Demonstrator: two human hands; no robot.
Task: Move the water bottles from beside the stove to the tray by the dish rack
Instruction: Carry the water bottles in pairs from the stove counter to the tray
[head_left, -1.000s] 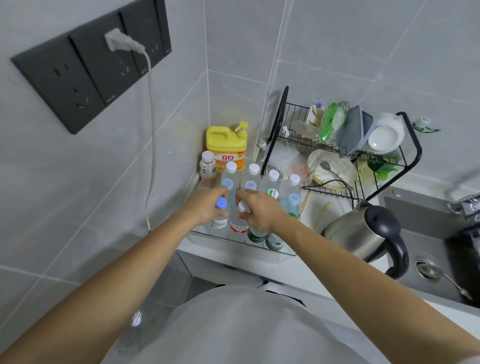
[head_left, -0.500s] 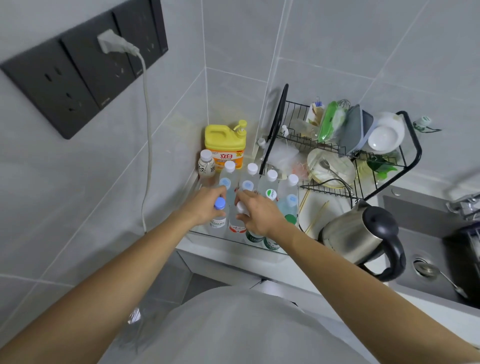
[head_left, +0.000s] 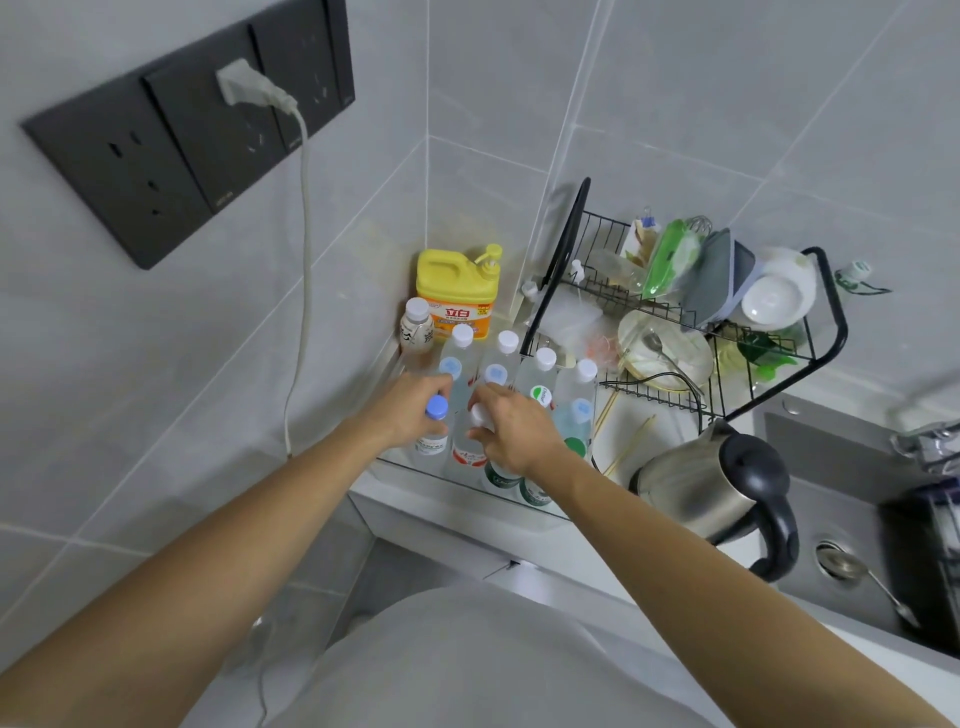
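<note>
Several clear water bottles stand upright in a clear tray (head_left: 395, 465) in the counter corner, left of the black dish rack (head_left: 831, 332). My left hand (head_left: 410, 408) is closed around the neck of a blue-capped bottle (head_left: 436, 408) at the tray's front left. My right hand (head_left: 511, 423) grips the top of a white-capped bottle with a red label (head_left: 467, 457) beside it. Both bottles stand in the tray. Behind them are white-capped bottles (head_left: 506, 345) in a row.
A yellow detergent jug (head_left: 457, 291) and a small drink bottle (head_left: 415, 327) sit in the corner behind the tray. A steel kettle (head_left: 696, 483) stands right of the tray, with the sink (head_left: 841, 499) beyond. A white cord (head_left: 304, 270) hangs from the wall socket.
Both hands stay on the same two bottle tops in the tray. Only the view has shifted slightly.
</note>
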